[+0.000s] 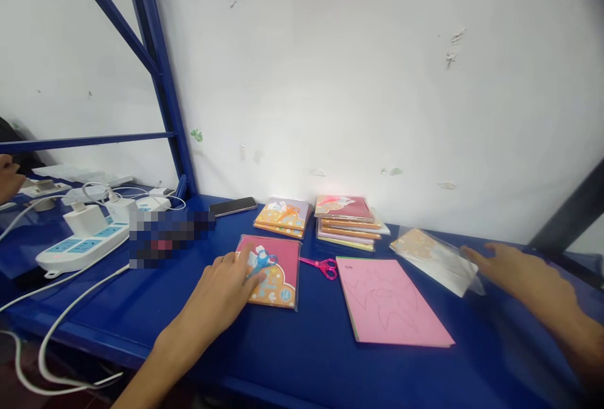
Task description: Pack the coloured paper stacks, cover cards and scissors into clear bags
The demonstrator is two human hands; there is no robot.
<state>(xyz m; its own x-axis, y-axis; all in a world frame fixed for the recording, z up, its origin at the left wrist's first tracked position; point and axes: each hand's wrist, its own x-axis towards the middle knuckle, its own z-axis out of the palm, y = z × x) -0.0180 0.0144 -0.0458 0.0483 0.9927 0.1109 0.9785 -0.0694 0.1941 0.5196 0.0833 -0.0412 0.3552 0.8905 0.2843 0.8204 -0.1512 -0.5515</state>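
Note:
My left hand (226,282) rests on the left side of a plastic-wrapped paper pack (283,258), its thumb and forefinger apart on the cover. Small blue scissors (263,263) show on that pack's red and orange front. At the right, my right hand (528,274) is somewhat blurred, with fingers stretched out beside a clear plastic sleeve (441,258). A white and orange sheet shows in the sleeve; whether the fingertips touch its edge I cannot tell. Between the hands lie pink scissors (326,267) and a stack of pink paper (394,302) with line drawings on top.
More wrapped packs stand in a short pile (283,217) and a taller pile (346,220) near the wall. Farther left are a dark phone (233,207), a white power strip (89,245) with cables, and a blue metal frame (165,82). Another person's hand (9,177) shows at the left edge.

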